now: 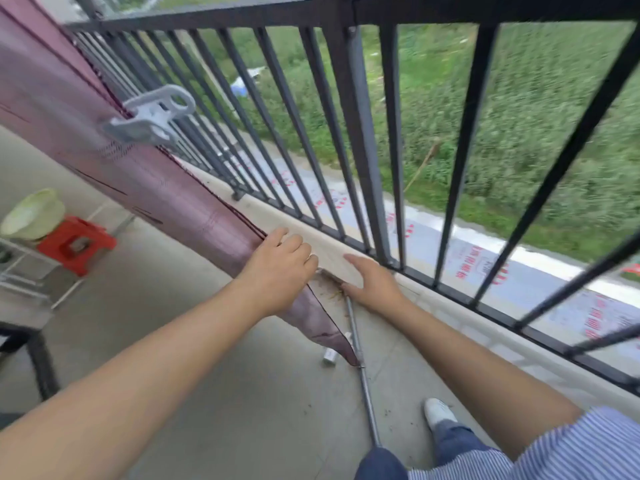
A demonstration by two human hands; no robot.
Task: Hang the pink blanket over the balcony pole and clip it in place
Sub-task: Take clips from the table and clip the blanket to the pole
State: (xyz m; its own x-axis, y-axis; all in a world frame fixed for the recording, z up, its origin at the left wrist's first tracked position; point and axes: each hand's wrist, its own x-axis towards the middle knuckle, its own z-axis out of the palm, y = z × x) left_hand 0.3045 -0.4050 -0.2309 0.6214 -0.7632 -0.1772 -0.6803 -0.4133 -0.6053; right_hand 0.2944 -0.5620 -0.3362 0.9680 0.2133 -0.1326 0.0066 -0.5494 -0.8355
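Left hand [277,268] grip is closed on the pink blanket [104,133] end; right hand [372,285] lies flat, fingers apart, just beside. Blanket's long axis runs up-left to the clip [152,117], already clamped.

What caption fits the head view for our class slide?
Left hand presses the pink blanket, already clipped by a white clip, beside the balcony railing; right hand rests open.

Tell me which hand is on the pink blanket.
The left hand: it rests on the pink blanket near its lower end. The right hand lies flat on the bare concrete ledge beside it, touching no fabric.
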